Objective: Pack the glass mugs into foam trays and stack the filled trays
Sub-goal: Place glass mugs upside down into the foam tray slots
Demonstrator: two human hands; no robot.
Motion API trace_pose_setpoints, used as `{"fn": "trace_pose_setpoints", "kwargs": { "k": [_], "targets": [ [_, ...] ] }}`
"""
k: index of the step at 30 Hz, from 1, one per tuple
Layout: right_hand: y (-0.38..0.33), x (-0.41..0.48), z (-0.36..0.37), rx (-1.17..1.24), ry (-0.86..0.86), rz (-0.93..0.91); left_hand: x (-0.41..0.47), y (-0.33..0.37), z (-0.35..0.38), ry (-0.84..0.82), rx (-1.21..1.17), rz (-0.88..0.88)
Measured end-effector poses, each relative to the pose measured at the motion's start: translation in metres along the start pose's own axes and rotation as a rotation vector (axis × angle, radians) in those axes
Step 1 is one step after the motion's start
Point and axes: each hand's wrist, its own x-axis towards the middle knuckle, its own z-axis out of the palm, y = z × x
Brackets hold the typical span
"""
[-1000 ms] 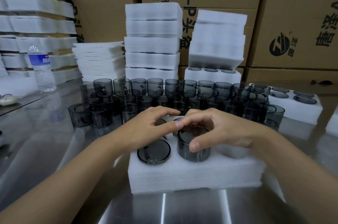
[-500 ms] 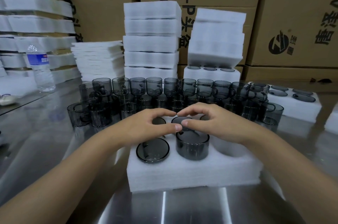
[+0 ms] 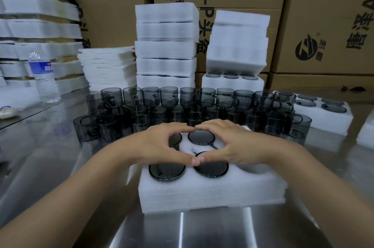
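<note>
Fingers point(image 3: 174, 127) of the left hand point(image 3: 157, 144) and fingers point(image 3: 214, 124) of the right hand point(image 3: 234, 142) arch over the foam tray point(image 3: 202, 193). The index tips meet on the far side and the thumb tips on the near side. Both hands are loosely curved and grasp nothing.

Inside the ring they form, 1 smoked-glass mug point(image 3: 201, 137) sits sunk flush in its pocket. Just nearer than the joined thumbs lie 2 seated mugs, the front-left mug point(image 3: 167, 169) and the front-middle mug point(image 3: 211, 166). A 4th mug point(image 3: 175, 138) shows partly beneath the left fingers. The pocket point(image 3: 250, 168) beside the right wrist looks empty, and the one under the right palm is hidden.

Beyond the fingertips stand the loose mugs point(image 3: 206, 98) in rows, with stacked foam trays point(image 3: 166, 49) behind them. A filled tray point(image 3: 323, 120) lies well to the right.

Judgement: the tray is about two-thirds packed. Glass of this kind is stiff, smooth and brittle, so each loose mug is best taken by its wall or handle and lowered straight into a pocket without knocking its neighbours. The foam is light and yielding. A filled tray will probably flex, so it should be lifted with both hands under its short ends.
</note>
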Motion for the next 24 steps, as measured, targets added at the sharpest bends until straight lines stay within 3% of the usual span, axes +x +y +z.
{"fn": "trace_pose_setpoints", "kwargs": {
  "k": [10,12,14,17,21,24],
  "targets": [
    [0.002,0.000,0.001,0.007,0.032,0.010,0.001,-0.004,0.001,0.035,0.061,0.039],
    [0.002,0.000,0.002,0.018,0.038,0.015,0.002,-0.007,-0.001,0.191,-0.036,0.039],
    [0.003,0.001,0.002,0.028,0.048,0.018,0.006,-0.017,-0.005,0.455,-0.101,0.020],
    [0.003,0.001,0.003,0.034,0.060,0.017,0.010,-0.038,-0.016,0.773,0.082,-0.086],
    [0.003,-0.001,0.004,0.039,0.063,0.013,0.015,-0.068,-0.024,0.682,0.233,-0.296],
    [0.001,-0.001,0.004,0.041,0.064,0.011,0.017,-0.079,-0.022,0.595,0.309,-0.328]
  ]
}}
